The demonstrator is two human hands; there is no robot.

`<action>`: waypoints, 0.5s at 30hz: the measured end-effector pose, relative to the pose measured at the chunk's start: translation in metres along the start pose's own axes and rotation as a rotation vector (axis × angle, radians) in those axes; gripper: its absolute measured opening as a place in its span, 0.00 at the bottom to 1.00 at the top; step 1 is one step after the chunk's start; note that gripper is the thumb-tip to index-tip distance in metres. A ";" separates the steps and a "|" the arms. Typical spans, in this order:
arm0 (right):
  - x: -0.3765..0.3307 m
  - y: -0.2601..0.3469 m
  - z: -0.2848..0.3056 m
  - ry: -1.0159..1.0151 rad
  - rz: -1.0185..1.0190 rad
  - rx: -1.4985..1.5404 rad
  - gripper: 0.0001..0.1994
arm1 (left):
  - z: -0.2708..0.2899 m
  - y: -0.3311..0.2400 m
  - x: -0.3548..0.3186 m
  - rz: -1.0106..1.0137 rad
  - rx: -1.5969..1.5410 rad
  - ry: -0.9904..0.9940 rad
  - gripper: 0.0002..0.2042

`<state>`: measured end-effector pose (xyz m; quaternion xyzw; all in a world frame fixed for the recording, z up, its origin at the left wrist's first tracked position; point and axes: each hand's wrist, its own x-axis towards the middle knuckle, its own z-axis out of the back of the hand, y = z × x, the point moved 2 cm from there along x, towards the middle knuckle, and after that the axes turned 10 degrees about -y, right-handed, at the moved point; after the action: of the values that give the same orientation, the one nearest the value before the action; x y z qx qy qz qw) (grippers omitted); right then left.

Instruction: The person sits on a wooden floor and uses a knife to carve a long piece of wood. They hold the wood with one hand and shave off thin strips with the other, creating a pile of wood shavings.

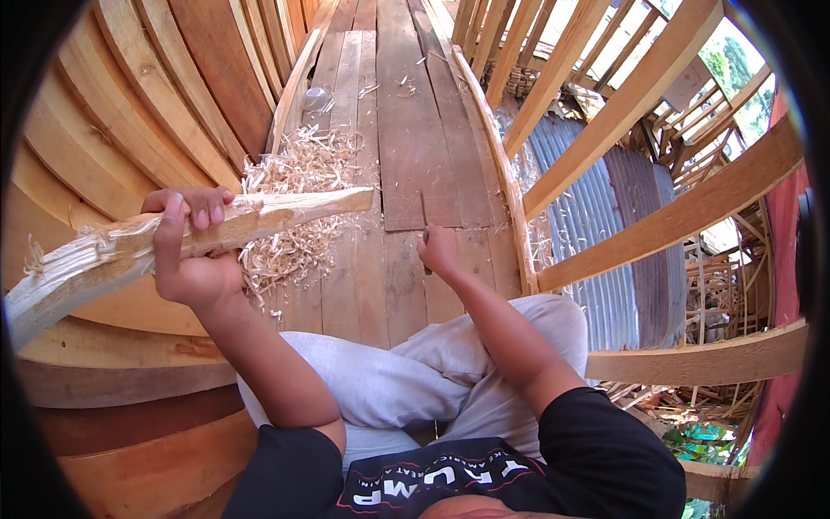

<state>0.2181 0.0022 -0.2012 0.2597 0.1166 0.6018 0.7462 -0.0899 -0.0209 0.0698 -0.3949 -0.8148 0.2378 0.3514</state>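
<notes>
Head view: we have our left grip (pixel 197 275) wrapped around a long, rough-hewn piece of wood (pixel 298 208), which slants from the left edge above a heap of curled shavings (pixel 290 264). Our right grip (pixel 439 252) is clenched on a thin-bladed tool (pixel 424 209), pointing forward over the plank floor (pixel 354 285), well apart from the wood.
</notes>
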 end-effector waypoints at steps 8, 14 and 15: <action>-0.018 0.029 -0.019 0.404 0.069 -0.043 0.07 | 0.001 -0.005 0.002 -0.022 0.005 -0.030 0.06; 0.003 0.006 -0.017 -0.042 0.029 0.067 0.09 | 0.000 -0.008 0.002 -0.036 0.009 -0.018 0.06; 0.007 -0.006 -0.017 -0.030 -0.045 0.007 0.09 | 0.001 -0.008 0.003 -0.041 0.009 -0.009 0.06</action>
<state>0.2169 0.0122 -0.2179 0.2687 0.1135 0.5803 0.7604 -0.0961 -0.0235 0.0756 -0.3755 -0.8232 0.2363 0.3542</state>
